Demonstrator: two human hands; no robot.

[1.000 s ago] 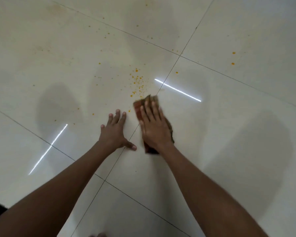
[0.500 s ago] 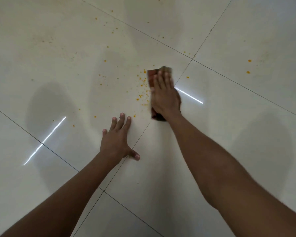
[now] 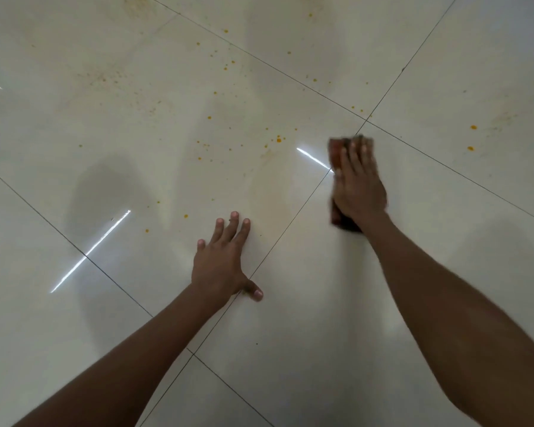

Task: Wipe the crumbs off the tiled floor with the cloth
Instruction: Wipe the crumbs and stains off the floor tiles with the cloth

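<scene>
Head view shows the right hand (image 3: 359, 183) pressed flat on the folded reddish-brown cloth (image 3: 336, 149), left hand (image 3: 221, 261) splayed empty on the glossy cream tiled floor (image 3: 321, 318); many orange crumbs (image 3: 278, 139) left of the cloth remain unwiped.

Two bare forearms enter from the lower edge, one at each side. No sleeve, cuff, watch, band or glove covers either arm up to the frame border. The left hand (image 3: 219, 266) shows four fingers and a thumb, each with a short, pale nail; no ring is seen. The right hand (image 3: 359, 186) is motion-blurred, so nail and knuckle detail cannot be read. Fine hair shows along the outer edge of the right forearm. The rest of the body lies outside the view
</scene>
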